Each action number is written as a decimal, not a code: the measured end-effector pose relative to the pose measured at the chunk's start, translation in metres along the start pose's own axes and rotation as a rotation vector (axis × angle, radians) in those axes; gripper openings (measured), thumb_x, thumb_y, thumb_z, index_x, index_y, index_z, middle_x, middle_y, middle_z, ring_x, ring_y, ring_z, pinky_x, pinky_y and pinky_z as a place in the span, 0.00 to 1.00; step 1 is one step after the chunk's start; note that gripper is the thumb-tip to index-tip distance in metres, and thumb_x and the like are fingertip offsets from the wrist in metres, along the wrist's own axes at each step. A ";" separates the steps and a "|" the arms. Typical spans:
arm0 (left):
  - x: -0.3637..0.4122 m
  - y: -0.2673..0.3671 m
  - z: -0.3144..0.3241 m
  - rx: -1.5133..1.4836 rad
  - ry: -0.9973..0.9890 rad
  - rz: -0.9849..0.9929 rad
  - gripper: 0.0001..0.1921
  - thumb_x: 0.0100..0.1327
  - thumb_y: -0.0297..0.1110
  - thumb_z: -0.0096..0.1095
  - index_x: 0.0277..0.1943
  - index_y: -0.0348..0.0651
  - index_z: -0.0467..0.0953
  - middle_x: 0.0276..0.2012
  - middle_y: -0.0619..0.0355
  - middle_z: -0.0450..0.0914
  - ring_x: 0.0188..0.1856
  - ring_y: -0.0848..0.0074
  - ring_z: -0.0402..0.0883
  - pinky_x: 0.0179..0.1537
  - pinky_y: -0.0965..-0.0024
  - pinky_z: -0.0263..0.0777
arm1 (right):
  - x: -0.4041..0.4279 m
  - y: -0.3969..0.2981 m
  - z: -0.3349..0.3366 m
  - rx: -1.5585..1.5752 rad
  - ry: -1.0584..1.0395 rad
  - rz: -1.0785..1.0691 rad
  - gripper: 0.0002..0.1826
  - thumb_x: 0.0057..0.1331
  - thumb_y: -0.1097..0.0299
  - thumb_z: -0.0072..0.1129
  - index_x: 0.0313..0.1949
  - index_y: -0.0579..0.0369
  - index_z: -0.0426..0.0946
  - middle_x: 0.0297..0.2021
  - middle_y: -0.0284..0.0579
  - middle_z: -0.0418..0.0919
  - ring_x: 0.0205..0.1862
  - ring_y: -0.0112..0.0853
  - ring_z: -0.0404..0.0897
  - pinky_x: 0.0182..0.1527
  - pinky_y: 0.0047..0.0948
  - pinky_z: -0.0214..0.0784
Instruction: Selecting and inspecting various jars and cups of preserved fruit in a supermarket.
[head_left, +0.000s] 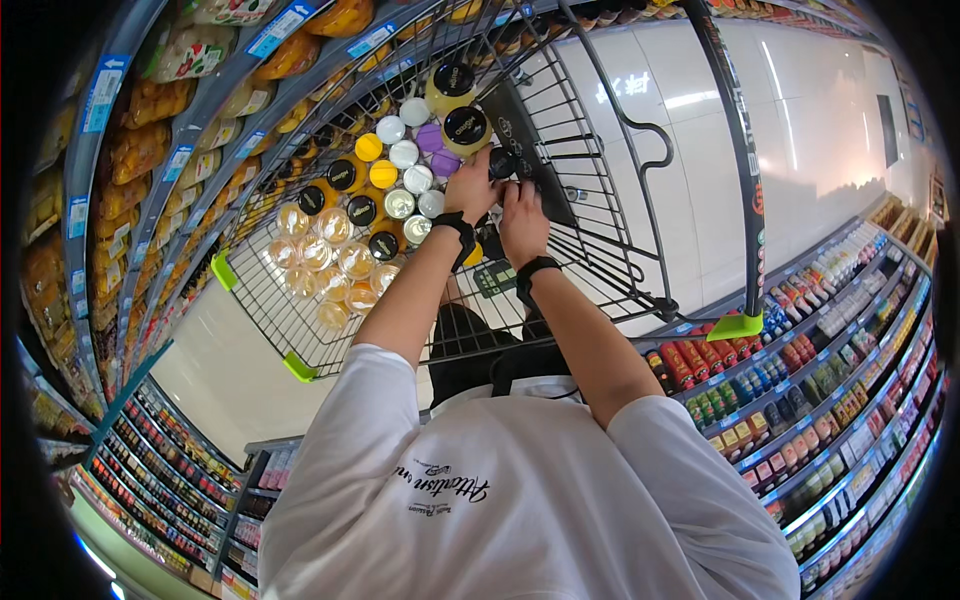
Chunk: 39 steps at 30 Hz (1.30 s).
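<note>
My left hand (471, 189) is inside a wire shopping cart, its fingers and thumb around the side of a black-lidded container (502, 162). Close beside it, my right hand (524, 223) reaches down with bent fingers by the same spot; what lies under its fingertips is hidden. Two large jars with black lids (465, 125) and pale yellow contents stand just beyond my left hand. Purple lids (445, 163), white lids (404, 154) and silver-topped cans (399, 204) crowd its left side. A green-and-black package (495, 278) lies below my hands.
The cart's wire wall (592, 172) and its handle bar (739, 150) rise on the right. Yellow lids (383, 174), orange black-lidded jars (342, 174) and clear round tubs (315, 253) fill the cart's left. Shelves of packaged food (150, 169) stand close at left, stocked shelves (817, 375) at right.
</note>
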<state>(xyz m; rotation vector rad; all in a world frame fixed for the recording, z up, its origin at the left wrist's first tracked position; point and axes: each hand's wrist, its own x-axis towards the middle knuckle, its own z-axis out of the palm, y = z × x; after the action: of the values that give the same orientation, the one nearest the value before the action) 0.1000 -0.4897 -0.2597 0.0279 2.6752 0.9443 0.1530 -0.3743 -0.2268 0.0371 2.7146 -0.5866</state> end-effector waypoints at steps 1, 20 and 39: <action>-0.001 0.000 0.000 -0.032 0.020 0.015 0.33 0.52 0.32 0.69 0.62 0.40 0.66 0.50 0.40 0.78 0.48 0.46 0.80 0.48 0.51 0.76 | -0.001 0.000 -0.002 0.004 0.005 0.005 0.16 0.64 0.74 0.52 0.52 0.53 0.66 0.50 0.50 0.68 0.54 0.46 0.74 0.42 0.41 0.80; -0.097 -0.009 -0.162 -0.142 0.144 0.008 0.19 0.58 0.29 0.62 0.54 0.45 0.77 0.43 0.52 0.84 0.44 0.67 0.85 0.44 0.64 0.77 | -0.189 -0.234 -0.376 0.843 0.590 -1.507 0.18 0.55 0.66 0.61 0.45 0.56 0.79 0.39 0.46 0.79 0.40 0.37 0.80 0.35 0.32 0.73; -0.411 -0.026 -0.450 -0.088 0.802 -0.030 0.10 0.64 0.23 0.58 0.47 0.35 0.80 0.40 0.51 0.84 0.40 0.68 0.84 0.45 0.69 0.75 | -0.456 -0.434 -0.270 0.526 0.407 -2.233 0.12 0.66 0.63 0.56 0.41 0.58 0.76 0.36 0.47 0.78 0.40 0.39 0.77 0.36 0.34 0.71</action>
<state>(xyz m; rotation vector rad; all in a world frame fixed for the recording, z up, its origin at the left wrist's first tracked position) 0.3640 -0.8328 0.1697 -0.5121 3.3141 1.2633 0.4433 -0.6390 0.3348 -2.9471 1.4415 -1.6778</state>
